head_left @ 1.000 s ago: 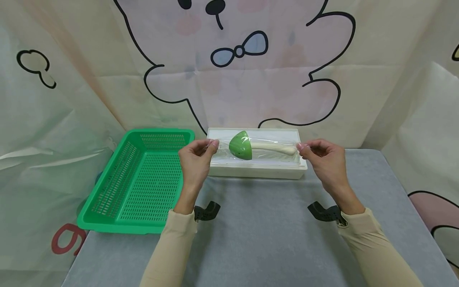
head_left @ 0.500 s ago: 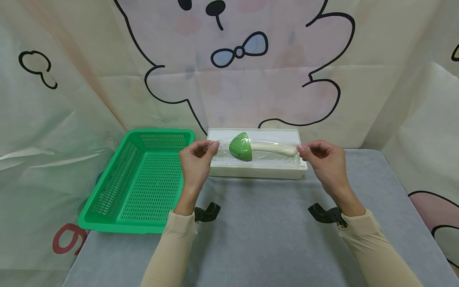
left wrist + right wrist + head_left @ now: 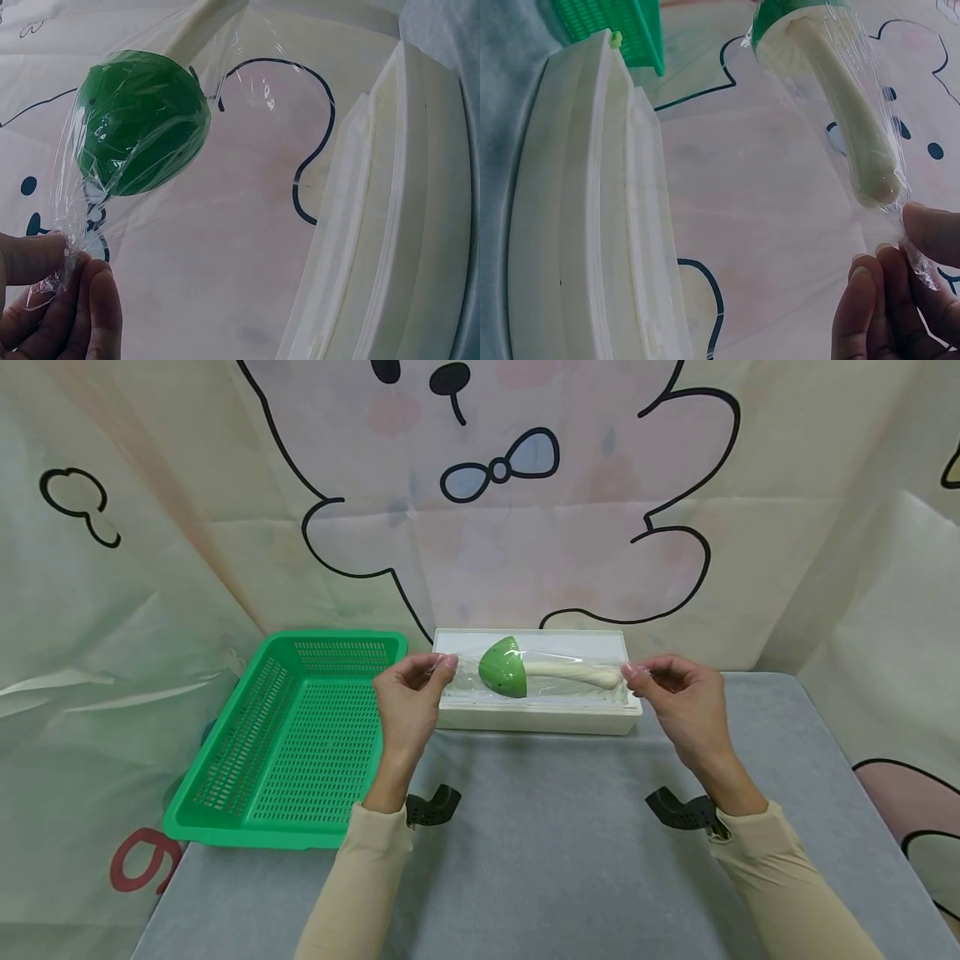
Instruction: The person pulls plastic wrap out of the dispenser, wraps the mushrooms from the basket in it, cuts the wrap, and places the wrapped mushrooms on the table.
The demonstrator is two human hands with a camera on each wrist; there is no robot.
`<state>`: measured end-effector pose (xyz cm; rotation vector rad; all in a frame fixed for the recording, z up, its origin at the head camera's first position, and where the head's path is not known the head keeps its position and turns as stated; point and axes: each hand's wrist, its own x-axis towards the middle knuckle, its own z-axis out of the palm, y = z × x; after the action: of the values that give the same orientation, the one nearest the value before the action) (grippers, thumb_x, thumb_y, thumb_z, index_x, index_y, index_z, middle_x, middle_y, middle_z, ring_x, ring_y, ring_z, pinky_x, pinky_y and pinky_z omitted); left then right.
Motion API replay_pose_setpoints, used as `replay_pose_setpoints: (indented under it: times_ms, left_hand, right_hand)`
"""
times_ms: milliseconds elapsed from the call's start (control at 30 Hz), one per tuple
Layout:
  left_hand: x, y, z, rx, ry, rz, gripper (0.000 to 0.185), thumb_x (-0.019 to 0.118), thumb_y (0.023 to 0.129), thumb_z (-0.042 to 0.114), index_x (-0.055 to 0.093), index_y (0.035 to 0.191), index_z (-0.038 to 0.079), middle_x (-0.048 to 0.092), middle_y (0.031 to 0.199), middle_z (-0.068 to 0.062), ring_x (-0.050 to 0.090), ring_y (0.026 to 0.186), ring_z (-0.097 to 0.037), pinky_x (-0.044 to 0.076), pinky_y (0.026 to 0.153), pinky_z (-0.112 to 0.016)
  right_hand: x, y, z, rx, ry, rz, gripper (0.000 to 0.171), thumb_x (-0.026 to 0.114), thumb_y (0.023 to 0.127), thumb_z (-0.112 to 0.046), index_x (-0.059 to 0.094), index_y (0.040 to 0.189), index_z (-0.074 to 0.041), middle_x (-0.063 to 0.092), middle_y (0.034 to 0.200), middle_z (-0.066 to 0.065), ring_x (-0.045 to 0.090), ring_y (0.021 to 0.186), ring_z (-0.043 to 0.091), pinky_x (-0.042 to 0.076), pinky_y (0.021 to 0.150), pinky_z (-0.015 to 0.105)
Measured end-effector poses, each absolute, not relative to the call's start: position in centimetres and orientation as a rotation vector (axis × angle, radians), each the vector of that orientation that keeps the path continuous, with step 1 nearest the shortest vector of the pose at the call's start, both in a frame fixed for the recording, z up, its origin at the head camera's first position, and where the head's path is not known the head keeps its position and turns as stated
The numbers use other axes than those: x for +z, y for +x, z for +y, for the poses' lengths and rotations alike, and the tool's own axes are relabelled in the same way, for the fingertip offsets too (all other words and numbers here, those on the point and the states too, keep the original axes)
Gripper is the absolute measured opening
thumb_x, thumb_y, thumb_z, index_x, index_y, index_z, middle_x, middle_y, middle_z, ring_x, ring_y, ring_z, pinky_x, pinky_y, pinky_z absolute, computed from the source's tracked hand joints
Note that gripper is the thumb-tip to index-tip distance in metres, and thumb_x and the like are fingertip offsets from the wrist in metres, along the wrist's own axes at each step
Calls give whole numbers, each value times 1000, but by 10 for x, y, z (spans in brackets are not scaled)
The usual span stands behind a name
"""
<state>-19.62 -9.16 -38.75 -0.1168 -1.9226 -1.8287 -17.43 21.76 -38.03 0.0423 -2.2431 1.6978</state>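
A mushroom-shaped object with a green cap (image 3: 504, 668) and a long white stem (image 3: 570, 672) lies sideways inside clear plastic wrap (image 3: 467, 675). My left hand (image 3: 408, 697) pinches the twisted end of the wrap beside the cap, between thumb and fingers. At the stem's end my right hand (image 3: 686, 706) pinches the other gathered end. Held between both hands, the wrapped mushroom is up off the white box (image 3: 540, 720) behind it, as the wrist views show. The left wrist view shows the cap (image 3: 142, 124) close by; the right wrist view shows the stem (image 3: 851, 112).
A green slotted basket (image 3: 311, 752) stands left of the white box, near my left forearm. Grey cloth (image 3: 540, 860) covers the table. Printed fabric (image 3: 570, 543) hangs behind and along both sides. Black wrist mounts (image 3: 433, 806) sit on both wrists.
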Motion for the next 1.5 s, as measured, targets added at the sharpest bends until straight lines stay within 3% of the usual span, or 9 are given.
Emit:
replay_pose_setpoints:
  times_ms: [267,800,1100,1300,1500]
  left_hand:
    - [-382,-194,-91,-1827,-111,-1913,18,80,89,9,75,94,-7,74,90,-17,69,77,-10,57,75,-24]
    - [-379,-187,-93,-1849,-134,-1890,17,80,89,7,74,94,-8,74,91,-17,70,78,-11,58,77,-25]
    - [-394,-159,-96,-1883,-135,-1927,14,77,90,4,72,93,-8,73,89,-19,71,78,-14,58,75,-26]
    - [-411,-135,-102,-2063,-112,-1905,14,73,91,-3,64,94,-13,72,93,-25,73,79,-14,60,75,-30]
    - [-431,-117,-106,-2328,-110,-1818,13,66,93,-11,56,96,-19,73,97,-25,75,83,-18,60,78,-39]
  right_hand:
    - [-375,-173,217,1789,75,-2143,24,78,90,-7,68,98,13,71,82,-3,67,72,10,54,69,16]
    - [-370,-165,217,1791,67,-2157,24,77,91,-9,67,99,12,70,86,0,66,75,14,55,71,17]
    - [-386,-142,217,1912,157,-2125,6,71,92,3,69,94,8,70,87,4,67,75,13,57,73,20]
    - [-402,-118,219,1935,213,-2237,15,66,98,-2,61,100,13,68,93,10,69,82,16,56,80,21]
    - [-423,-97,219,2058,265,-2261,13,60,101,1,57,101,14,71,96,6,72,85,16,57,82,25]
